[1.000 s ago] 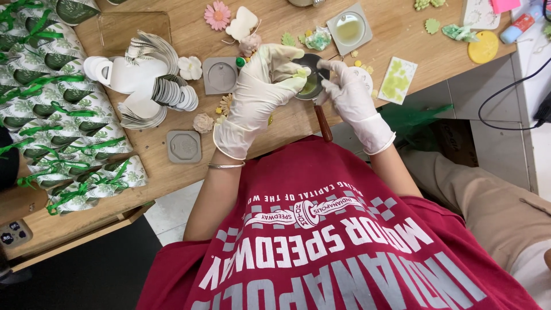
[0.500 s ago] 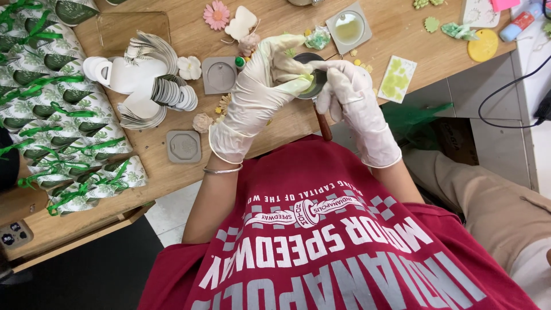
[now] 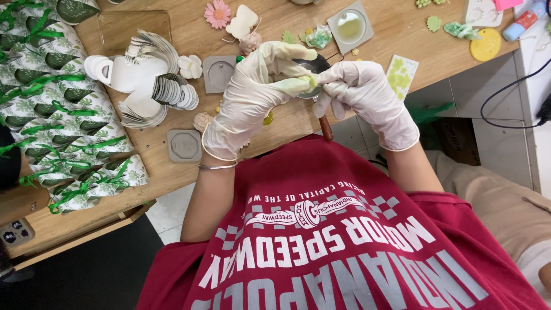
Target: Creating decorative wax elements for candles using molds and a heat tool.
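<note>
Left hand (image 3: 252, 97), white latex glove: grip closed on small pale green soft lump (image 3: 310, 84). Right hand (image 3: 359, 95), gloved: grip pinching same lump from opposite side, above dark round metal dish with brown wooden handle (image 3: 326, 127). Step judged: shaping lump over wooden table (image 3: 402, 34). Nearby: grey square moulds (image 3: 183, 144), stacked white discs (image 3: 172, 92), leaf-print bags (image 3: 51, 109).

Bright, even light; soft shadows, sharp focus

Green-ribboned leaf-print packets (image 3: 51, 109), a white mug-shaped piece (image 3: 123, 72) and a pink flower (image 3: 217, 13) lie on the wooden table (image 3: 396, 34).
</note>
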